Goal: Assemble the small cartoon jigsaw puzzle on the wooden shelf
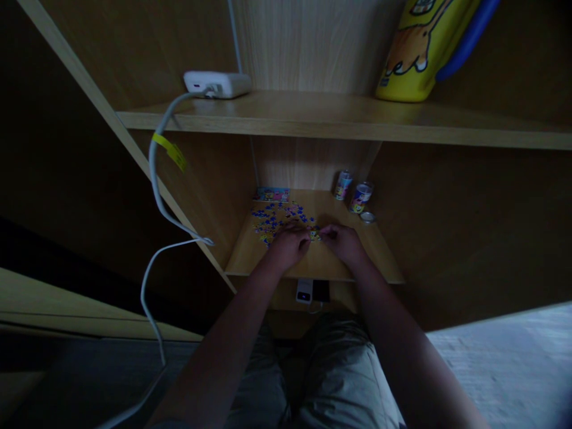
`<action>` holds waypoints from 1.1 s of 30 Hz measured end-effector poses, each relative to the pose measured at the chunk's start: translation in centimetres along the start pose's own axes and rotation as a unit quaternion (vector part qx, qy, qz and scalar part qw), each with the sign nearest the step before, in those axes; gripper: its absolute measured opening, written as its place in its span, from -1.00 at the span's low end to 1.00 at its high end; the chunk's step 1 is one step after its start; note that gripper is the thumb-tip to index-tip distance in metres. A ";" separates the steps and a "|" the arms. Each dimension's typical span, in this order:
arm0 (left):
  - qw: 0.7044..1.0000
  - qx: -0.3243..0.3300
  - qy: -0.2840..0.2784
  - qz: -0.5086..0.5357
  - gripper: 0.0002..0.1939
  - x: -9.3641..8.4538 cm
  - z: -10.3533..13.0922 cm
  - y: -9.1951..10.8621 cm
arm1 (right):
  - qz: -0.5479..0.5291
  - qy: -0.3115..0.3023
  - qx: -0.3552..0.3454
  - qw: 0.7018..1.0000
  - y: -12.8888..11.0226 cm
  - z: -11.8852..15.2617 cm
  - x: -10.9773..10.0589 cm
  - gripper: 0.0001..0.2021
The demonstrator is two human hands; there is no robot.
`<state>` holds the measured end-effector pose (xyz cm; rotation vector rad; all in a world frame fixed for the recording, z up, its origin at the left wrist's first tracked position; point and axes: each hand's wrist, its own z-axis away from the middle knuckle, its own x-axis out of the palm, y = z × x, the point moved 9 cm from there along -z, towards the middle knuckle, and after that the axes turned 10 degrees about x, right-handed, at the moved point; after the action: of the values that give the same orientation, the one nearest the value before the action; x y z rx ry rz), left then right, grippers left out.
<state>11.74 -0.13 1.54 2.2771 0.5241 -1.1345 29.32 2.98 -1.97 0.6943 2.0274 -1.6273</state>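
Many small jigsaw pieces [270, 219], blue, yellow and pink, lie scattered on the lower wooden shelf. My left hand [291, 243] rests at their right front edge with its fingers curled in. To the right, my right hand [340, 239] has thumb and forefinger pinched together. Between the two hands is a small cluster of yellowish pieces [314, 233], which the fingertips of both hands touch or nearly touch. Whatever either hand pinches is too small and dark to make out. Behind the loose pieces lies a colourful picture card [271, 195].
Two printed cans [343, 185] [360, 198] stand at the shelf's back right, a round metal lid [367, 217] beside them. Above, the upper shelf [313, 110] holds a white charger [217, 84] and a yellow jug [413, 53]. A white cable [154, 173] hangs left. Below lies a power bank [304, 291].
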 end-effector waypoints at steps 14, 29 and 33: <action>1.000 0.007 -0.006 0.003 -0.82 0.2 0.1 0.1 | -0.008 0.006 -0.011 1.000 -0.2 0.2 0.2 -0.90; 1.000 0.016 0.020 0.016 -0.83 -0.1 0.1 0.1 | -0.015 0.037 0.004 0.999 0.2 -0.1 -0.4 -0.89; 0.999 0.012 0.028 0.017 -0.82 -0.2 0.1 0.0 | -0.018 0.058 0.006 0.998 0.3 -0.1 -1.0 -0.87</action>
<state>11.57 -0.23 1.71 2.3355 0.4945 -1.0677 30.25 3.01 -1.57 0.7785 2.1241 -1.6550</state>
